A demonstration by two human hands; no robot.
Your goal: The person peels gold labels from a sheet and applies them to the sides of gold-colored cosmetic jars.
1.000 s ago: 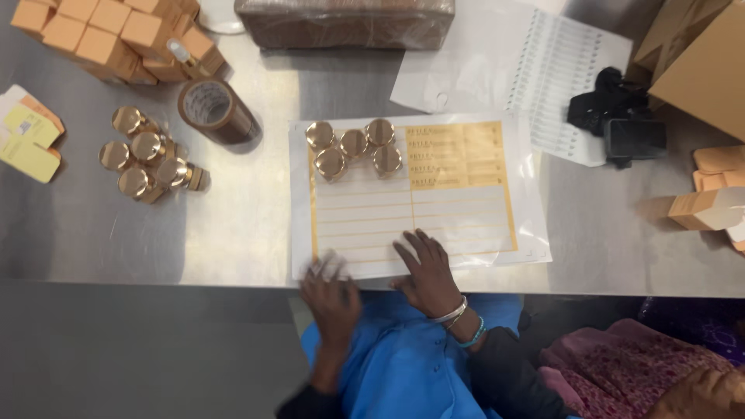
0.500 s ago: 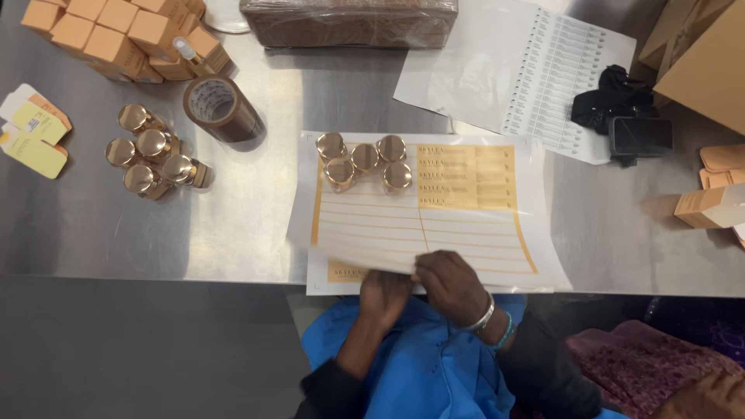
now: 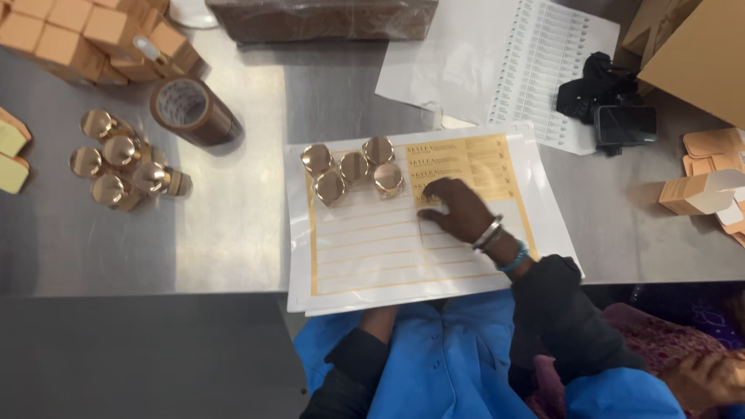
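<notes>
A white label sheet (image 3: 372, 256) with yellow labels lies on the steel table (image 3: 233, 233), its near edge hanging over the table's front. My right hand (image 3: 459, 209), with bangles at the wrist, rests fingertips-down on the sheet at the lower left of the yellow label block, holding nothing. Several gold-capped bottles (image 3: 353, 169) stand on the sheet's upper left, just left of that hand. My left forearm (image 3: 379, 324) runs under the sheet's near edge, and the left hand is hidden.
More gold-capped bottles (image 3: 124, 163) and a brown tape roll (image 3: 190, 109) stand at left, with small orange boxes (image 3: 85, 31) behind them. A printed paper list (image 3: 535, 62), a black device (image 3: 621, 116), a cardboard box (image 3: 698, 54) and folded orange cartons (image 3: 706, 186) are at right.
My right hand moved from the sheet's near edge up to the yellow labels. My left hand dropped out of sight below the sheet, which slid slightly toward me.
</notes>
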